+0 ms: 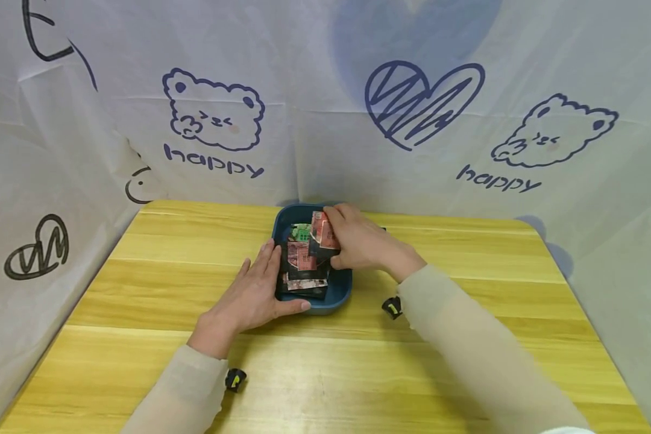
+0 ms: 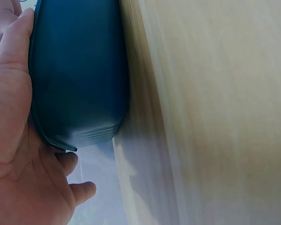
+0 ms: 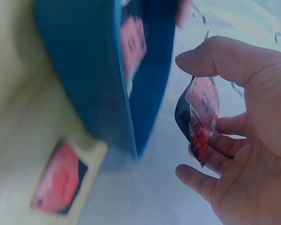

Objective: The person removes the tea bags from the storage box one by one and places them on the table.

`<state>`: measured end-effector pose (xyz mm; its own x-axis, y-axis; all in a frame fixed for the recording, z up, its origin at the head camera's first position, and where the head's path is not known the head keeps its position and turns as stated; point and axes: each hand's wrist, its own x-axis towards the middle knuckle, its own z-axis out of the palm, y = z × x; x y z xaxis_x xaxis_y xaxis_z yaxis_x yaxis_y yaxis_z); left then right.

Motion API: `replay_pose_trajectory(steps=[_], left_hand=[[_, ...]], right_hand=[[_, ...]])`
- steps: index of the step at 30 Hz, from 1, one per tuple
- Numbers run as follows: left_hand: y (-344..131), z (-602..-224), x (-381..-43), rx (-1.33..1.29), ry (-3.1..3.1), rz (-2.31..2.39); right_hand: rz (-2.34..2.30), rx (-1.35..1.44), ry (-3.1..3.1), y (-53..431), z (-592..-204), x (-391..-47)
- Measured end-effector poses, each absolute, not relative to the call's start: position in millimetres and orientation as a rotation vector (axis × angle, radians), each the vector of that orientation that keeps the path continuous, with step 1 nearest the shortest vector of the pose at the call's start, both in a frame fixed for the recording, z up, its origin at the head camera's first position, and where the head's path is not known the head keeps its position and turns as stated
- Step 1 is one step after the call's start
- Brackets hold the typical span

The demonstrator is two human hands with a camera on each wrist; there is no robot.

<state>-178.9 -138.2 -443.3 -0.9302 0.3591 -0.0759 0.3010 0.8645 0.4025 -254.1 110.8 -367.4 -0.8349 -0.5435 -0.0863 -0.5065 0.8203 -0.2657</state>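
Note:
A deep blue plastic bin [image 1: 333, 304] stands near the table's back edge. Inside lie several small sachets [image 1: 304, 259], mostly black with red labels, one with green. My right hand [image 1: 363, 241] pinches a red and black sachet [image 3: 203, 110] between thumb and fingers above the bin's right side. In the head view this held sachet [image 1: 322, 232] overlaps the others. My left hand [image 1: 252, 295] rests on the bin's left rim with fairly straight fingers, its thumb along the near rim. From the left wrist, the bin's outer wall [image 2: 84, 70] shows beside the palm.
Another red and black sachet [image 3: 58, 180] lies on the table near its back edge, mostly hidden behind my right hand in the head view. The wooden table [image 1: 314, 374] meets a white cloth backdrop [image 1: 325, 163] with drawings. Small black wrist-worn devices [image 1: 392, 307] show beside the sleeves.

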Motion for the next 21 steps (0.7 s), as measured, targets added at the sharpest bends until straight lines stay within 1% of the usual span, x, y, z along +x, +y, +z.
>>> replay_pose_trajectory(steps=[5,10,16,21], left_hand=[[-138,-444,-179,0.501,2.884,0.596],[-138,-443,-179,0.489,2.877,0.597],[-137,-442,-178,0.489,2.879,0.607],[-136,-443,-179,0.494,2.881,0.613]], right_hand=[[-0.380,-0.756,2.893,152,-359,-266],[-0.333,-0.682,2.927,192,-363,-276],[-0.212,-0.611,2.939,228,-379,-282],[-0.135,-0.551,2.910,249,-399,-288]])
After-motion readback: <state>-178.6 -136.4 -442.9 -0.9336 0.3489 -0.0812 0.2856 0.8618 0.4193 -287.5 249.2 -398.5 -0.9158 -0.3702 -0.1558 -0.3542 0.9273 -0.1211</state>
